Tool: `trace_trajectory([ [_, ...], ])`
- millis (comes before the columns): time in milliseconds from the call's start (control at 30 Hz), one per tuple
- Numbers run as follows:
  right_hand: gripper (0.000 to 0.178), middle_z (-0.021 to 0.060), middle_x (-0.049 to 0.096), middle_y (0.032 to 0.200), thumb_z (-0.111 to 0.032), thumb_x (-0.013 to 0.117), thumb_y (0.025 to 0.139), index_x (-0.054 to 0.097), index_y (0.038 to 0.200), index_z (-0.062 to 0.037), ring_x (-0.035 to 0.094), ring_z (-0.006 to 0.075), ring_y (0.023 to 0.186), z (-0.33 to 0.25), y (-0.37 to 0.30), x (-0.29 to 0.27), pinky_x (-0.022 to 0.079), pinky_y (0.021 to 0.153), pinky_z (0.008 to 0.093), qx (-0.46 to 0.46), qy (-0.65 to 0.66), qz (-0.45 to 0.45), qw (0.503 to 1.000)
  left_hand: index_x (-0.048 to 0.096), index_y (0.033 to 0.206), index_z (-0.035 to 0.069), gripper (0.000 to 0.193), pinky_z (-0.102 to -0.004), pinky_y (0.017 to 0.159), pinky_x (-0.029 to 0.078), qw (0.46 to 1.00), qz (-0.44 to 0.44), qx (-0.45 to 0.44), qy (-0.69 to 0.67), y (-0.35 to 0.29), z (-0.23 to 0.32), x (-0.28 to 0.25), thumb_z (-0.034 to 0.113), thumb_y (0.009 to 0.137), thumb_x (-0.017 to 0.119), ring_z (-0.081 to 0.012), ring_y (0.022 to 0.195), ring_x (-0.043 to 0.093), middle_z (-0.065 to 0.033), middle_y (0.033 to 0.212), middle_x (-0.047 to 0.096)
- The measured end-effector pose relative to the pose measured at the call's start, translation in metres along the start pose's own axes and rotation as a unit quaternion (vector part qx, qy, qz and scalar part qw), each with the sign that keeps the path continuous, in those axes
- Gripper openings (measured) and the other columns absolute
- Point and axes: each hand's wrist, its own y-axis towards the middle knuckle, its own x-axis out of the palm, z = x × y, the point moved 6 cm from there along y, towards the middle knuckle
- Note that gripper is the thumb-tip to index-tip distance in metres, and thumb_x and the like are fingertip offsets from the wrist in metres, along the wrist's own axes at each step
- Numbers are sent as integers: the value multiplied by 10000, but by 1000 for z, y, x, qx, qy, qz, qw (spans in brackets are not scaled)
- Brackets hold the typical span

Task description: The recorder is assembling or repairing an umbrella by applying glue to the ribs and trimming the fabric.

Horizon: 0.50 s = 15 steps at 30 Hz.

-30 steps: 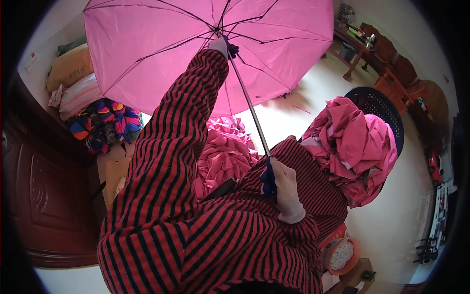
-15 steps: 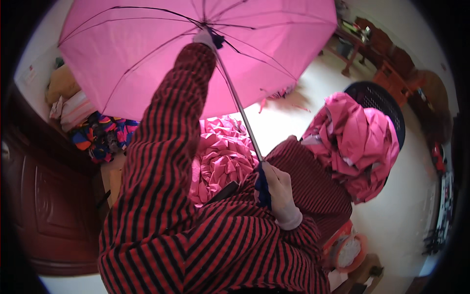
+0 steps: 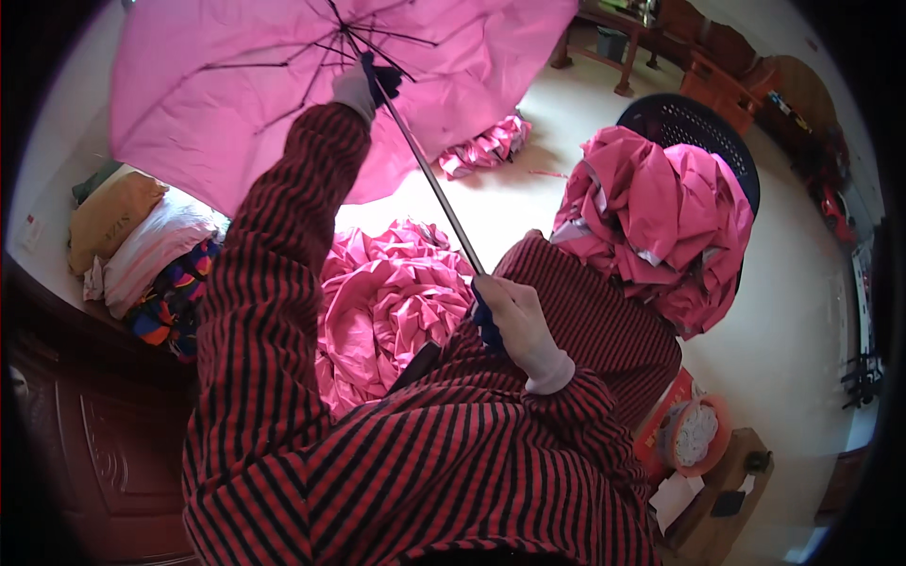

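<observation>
A pink umbrella is held up in front of me, the underside of its canopy towards me. Its fabric hangs loose and the dark ribs are bent. My left hand, in a glove pale on the back and dark blue at the fingers, is closed round the shaft just below the ribs. Lower down, my right hand grips the shaft's bottom end above my lap, in a similar glove. The handle is mostly hidden in its fingers.
Pink fabric lies heaped beside my legs, and another pink heap sits by a dark perforated basket. A small pink bundle lies on the floor. Stuffed sacks stand left; an orange-rimmed container is at right.
The canopy has gone from taut to slack, with its ribs folding inward. My left hand now sits a little lower on the shaft, and the whole view has shifted.
</observation>
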Motion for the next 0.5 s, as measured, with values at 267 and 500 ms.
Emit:
trace_trajectory([
  [267,346,-21,460,574,-260,452,954,525,706,-30,421,50,474,-17,-29,12,330,431,212,21,23,-21,999,547,942,-48,454,-478,638,549,987,130,22,-86,28,20,-40,391,924,433,-364,716,647,-230,837,660],
  [500,356,24,500,577,-251,411,967,499,705,-28,472,89,444,-19,-42,17,374,422,226,27,26,-23,999,568,858,-75,475,-489,617,561,983,144,67,-91,5,64,-19,378,919,437,-367,669,658,-229,752,655],
])
